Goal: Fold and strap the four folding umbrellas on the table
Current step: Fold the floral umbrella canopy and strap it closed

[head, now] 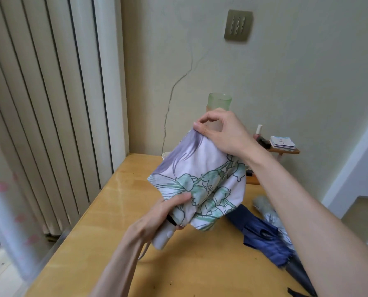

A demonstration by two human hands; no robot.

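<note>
Both forearms reach in from the bottom edge, the right one closest to my lens. On my feed the left hand [157, 213] is curled round the white handle [162, 237] of the floral umbrella [202, 174], its thumb pressing the gathered cloth. The right hand [221, 133] sits higher, wrist bent, pinching the top edge of the canopy between thumb and forefinger, with the other fingers arched clear. That umbrella is held up above the table [118, 211], tilted away from me.

Yellow glossy wood makes up the tabletop, which butts against a cracked cream wall [178, 86] carrying one switch plate [238, 25]. Ribbed cream panels [50, 103] stand on the left.

I count one floral umbrella in hand, then one blue umbrella [262, 236] and one pale grey umbrella [266, 209] lying together on the right. Darker fabric [296, 273] below them may be a fourth; I cannot tell. One green cup [219, 101] stands behind the right hand.
</note>
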